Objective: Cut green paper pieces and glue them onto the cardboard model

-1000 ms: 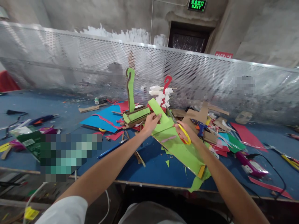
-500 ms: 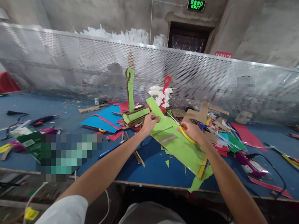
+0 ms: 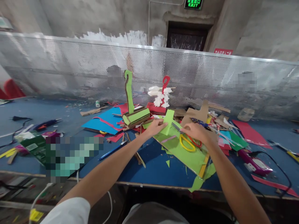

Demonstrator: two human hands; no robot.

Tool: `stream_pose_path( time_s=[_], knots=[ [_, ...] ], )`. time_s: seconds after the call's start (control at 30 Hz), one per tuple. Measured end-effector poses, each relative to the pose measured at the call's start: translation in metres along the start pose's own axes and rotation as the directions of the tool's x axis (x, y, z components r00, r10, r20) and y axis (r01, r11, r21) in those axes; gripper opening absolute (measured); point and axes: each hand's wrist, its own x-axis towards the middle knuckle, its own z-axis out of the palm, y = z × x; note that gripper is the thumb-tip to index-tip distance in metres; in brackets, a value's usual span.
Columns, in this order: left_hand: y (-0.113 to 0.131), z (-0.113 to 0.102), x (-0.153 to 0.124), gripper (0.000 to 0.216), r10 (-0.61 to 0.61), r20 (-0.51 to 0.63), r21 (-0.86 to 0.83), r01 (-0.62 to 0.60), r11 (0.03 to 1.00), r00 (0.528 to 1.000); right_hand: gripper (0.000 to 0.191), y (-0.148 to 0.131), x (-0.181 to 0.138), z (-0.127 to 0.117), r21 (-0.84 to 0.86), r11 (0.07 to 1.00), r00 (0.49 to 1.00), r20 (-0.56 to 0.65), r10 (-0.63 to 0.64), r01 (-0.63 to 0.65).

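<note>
The blue surface (image 3: 154, 175) in front of me carries everything, and on it the large green sheet (image 3: 185, 158) lies under my two hands. Beyond my left forearm stands a cardboard model (image 3: 138, 117) with green facing and an upright neck. My left hand (image 3: 155, 127) is pinching the green strip (image 3: 168, 120) between thumb and fingers, above the far part of the sheet. My right hand (image 3: 195, 130) grips the scissors (image 3: 187, 145), as it seems near the pivot, with the yellow and red rings hanging toward me, apparently without fingers through them.

For using the scissors well on this strip, I think I should first put my fingers properly in the rings, then keep the strip flat and a little tight, with my left fingertips away from the blades. Short, calm cuts would probably keep the edge straight; the thin piece may bend if I push it.

The long axis of the strip runs away from me and leans slightly to the right, its far end free. The scissors lie across this direction: the tips point to the far left, just beside the strip's right edge; whether they touch, I cannot tell. The smallest thing nearby is a pink strip (image 3: 168, 139), lying on the sheet.
</note>
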Motion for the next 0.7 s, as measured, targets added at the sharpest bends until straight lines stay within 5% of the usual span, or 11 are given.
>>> stream_pose_path(
  time_s=[0.07, 0.2, 0.4, 0.5, 0.57, 0.7],
  knots=[
    [0.005, 0.004, -0.003, 0.054, 0.028, 0.051, 0.05, -0.03, 0.998, 0.998, 0.045, -0.007, 0.001, 0.001, 0.269, 0.962, 0.999, 0.008, -0.047, 0.044],
    [0.013, 0.013, -0.009, 0.057, 0.047, 0.15, 0.108, -0.064, 0.992, 0.988, 0.051, -0.025, 0.007, 0.018, 0.674, 0.731, 0.99, -0.001, -0.142, 0.106],
    [0.017, 0.004, -0.005, 0.046, 0.082, 0.14, 0.182, -0.107, 0.977, 0.987, 0.051, -0.031, 0.019, 0.044, 0.773, 0.621, 0.991, -0.112, -0.074, 0.133],
    [0.024, -0.022, 0.002, 0.035, 0.112, -0.091, 0.199, -0.093, 0.976, 0.99, 0.049, -0.027, 0.021, 0.044, 0.771, 0.627, 0.994, -0.095, -0.054, 0.107],
    [0.031, -0.047, 0.005, 0.028, 0.217, -0.349, 0.286, -0.117, 0.951, 0.911, 0.047, -0.025, 0.019, 0.041, 0.77, 0.63, 0.994, -0.093, -0.05, 0.104],
    [0.035, -0.106, 0.005, 0.023, 0.365, -0.726, 0.405, -0.067, 0.912, 0.583, 0.043, -0.023, 0.018, 0.04, 0.739, 0.661, 0.991, -0.123, -0.061, 0.133]
  ],
)
